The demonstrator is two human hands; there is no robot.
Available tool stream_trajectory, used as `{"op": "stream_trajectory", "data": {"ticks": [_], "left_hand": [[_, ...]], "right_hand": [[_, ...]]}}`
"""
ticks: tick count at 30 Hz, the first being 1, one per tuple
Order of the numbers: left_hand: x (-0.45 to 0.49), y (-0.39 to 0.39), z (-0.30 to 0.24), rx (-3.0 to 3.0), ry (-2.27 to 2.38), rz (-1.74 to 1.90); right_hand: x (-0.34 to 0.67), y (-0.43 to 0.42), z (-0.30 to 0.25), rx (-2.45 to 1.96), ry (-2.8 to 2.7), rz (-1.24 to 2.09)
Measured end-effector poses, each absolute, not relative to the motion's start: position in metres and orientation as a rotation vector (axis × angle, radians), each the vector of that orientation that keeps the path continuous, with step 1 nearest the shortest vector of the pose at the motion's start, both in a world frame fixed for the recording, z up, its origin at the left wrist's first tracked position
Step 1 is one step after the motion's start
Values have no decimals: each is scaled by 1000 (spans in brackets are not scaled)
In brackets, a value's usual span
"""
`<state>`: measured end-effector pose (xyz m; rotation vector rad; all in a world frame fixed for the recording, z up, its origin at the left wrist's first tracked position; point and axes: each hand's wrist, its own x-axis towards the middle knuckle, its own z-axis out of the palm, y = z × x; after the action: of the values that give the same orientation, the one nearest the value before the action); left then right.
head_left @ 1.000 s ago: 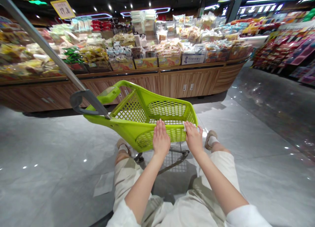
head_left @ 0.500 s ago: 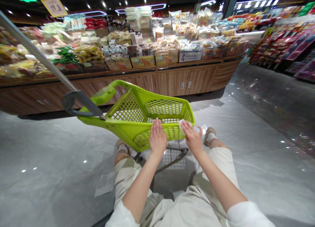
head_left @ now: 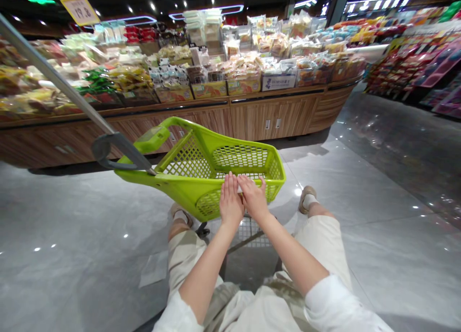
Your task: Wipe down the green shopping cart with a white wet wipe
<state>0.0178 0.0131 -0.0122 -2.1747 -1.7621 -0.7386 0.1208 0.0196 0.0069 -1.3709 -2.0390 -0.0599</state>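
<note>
My left hand (head_left: 230, 202) and right hand (head_left: 254, 198) lie open, fingers extended and unclenched, side by side on the near rim of a lime-green plastic shopping cart (head_left: 187, 161). A small white scrap (head_left: 239, 189), possibly a wipe, shows between them. The cart stands on a grey tile floor (head_left: 79, 236), well apart from packaged snacks (head_left: 245, 72) stacked on a wooden display counter (head_left: 266, 123).

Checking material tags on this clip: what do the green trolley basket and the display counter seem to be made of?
The green trolley basket looks like moulded plastic with a glossy finish, shown by its smooth one-piece lattice and shine. The display counter shows a satin wood grain, but it could be laminate rather than solid wood.
</note>
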Motion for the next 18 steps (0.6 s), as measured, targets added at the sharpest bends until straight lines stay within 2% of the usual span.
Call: {"op": "stream_trajectory", "data": {"ticks": [11,18], "left_hand": [[19,14,-12,-2185,-1757,-774],[18,13,-12,-2166,-1748,-732]], "right_hand": [[258,9,-39,-1632,-1801,-223],[259,22,-18,-1615,-1557,-215]]}}
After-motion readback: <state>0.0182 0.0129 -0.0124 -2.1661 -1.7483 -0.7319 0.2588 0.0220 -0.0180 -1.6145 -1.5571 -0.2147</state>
